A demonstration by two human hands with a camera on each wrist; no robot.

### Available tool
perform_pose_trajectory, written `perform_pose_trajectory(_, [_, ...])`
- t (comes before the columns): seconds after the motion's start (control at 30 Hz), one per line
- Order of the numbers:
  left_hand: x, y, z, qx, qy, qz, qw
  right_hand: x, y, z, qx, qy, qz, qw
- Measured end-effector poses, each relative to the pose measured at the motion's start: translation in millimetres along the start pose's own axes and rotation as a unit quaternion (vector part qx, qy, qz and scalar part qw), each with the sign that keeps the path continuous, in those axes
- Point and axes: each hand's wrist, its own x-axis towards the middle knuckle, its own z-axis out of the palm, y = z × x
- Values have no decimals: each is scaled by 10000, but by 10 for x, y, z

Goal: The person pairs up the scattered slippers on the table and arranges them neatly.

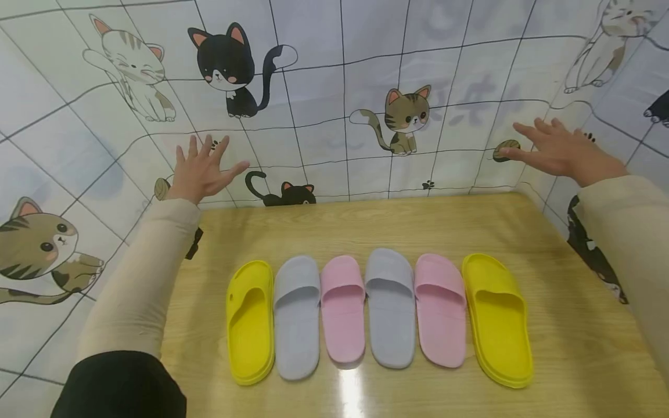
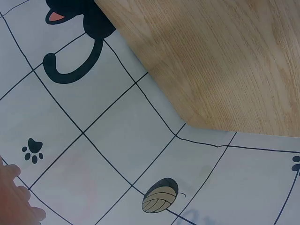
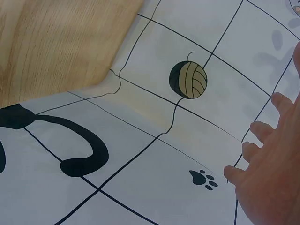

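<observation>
Six slippers lie side by side on the wooden table (image 1: 366, 223): a yellow one (image 1: 250, 322), a grey one (image 1: 296, 316), a pink one (image 1: 342, 307), a second grey (image 1: 389, 306), a second pink (image 1: 441, 307) and a second yellow (image 1: 498, 318). My left hand (image 1: 201, 169) is raised beyond the table's far left corner, fingers spread, holding nothing. My right hand (image 1: 559, 152) hovers beyond the far right corner, fingers straight and empty. In the wrist views only the fingertips (image 2: 14, 197) of the left hand and the fingers (image 3: 262, 161) of the right hand show over the cat-print sheet.
A white sheet printed with cartoon cats (image 1: 402, 119), paw prints and yarn balls (image 3: 188, 79) surrounds the table at the back and both sides. The table corner (image 2: 185, 123) shows in the left wrist view. Bare wood lies behind the slipper row.
</observation>
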Motion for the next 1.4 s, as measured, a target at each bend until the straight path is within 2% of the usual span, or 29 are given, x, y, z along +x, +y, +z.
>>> perform_pose_trajectory(0.33, [-44,-14,13,-191,4,-80,9998,32,-62,-48,134,147,-52,9998])
perform_pose_trajectory(0.6, [-64,9,65,-242,-12,-86,9997,-3,-97,1,548,173,-56,9983])
perform_pose_trajectory(0.87, [-117,38,-40,-192,1,-145,9997,-136,-43,43,450,213,2,9988])
perform_pose_trajectory(1.07, [-229,-24,-37,-513,-127,-286,9982,-250,-50,111,1000,95,-123,9949])
perform_pose_trajectory(1.23, [-330,-45,42,-708,-310,-352,9964,-349,-76,221,912,159,-195,9955])
perform_pose_trajectory(1.4, [-451,-27,115,-976,-304,-354,9941,-466,-150,347,918,208,-285,9952])
